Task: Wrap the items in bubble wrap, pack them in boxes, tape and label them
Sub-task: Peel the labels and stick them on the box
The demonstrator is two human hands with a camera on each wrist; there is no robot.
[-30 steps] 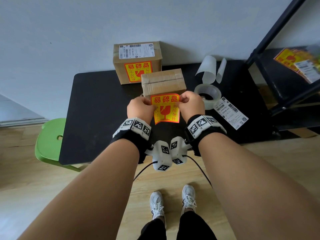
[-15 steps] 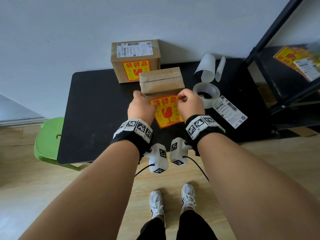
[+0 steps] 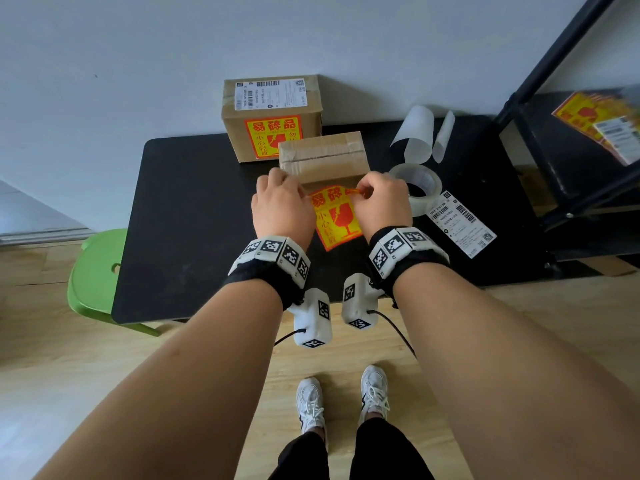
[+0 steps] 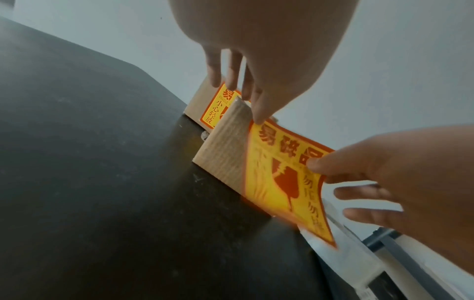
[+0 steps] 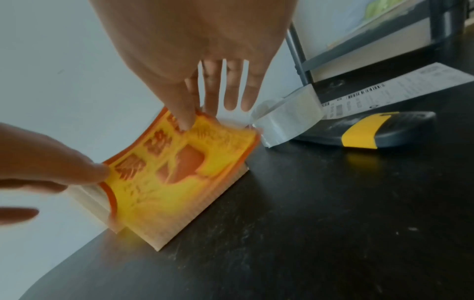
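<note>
2 cardboard boxes are sitting on the black surface (image 3: pixel 194 216): the larger labelled box (image 3: pixel 273 116) is standing against the wall, and the smaller taped box (image 3: pixel 323 155) is sitting just in front of it. The shelf rack (image 3: pixel 540 109) is standing at the right. The tape roll (image 3: pixel 417 187) is lying just right of the smaller box, with 1 shipping label (image 3: pixel 462 223) lying flat beside it. The fragile sticker (image 3: pixel 334 216) is hanging against the smaller box's near face, its lower part curling free. The left hand (image 3: pixel 280 206) is pressing the sticker's upper left corner with nearly straight fingers (image 4: pixel 259 105). The right hand (image 3: pixel 382 199) is pinching the sticker's upper right corner between thumb and forefinger.
</note>
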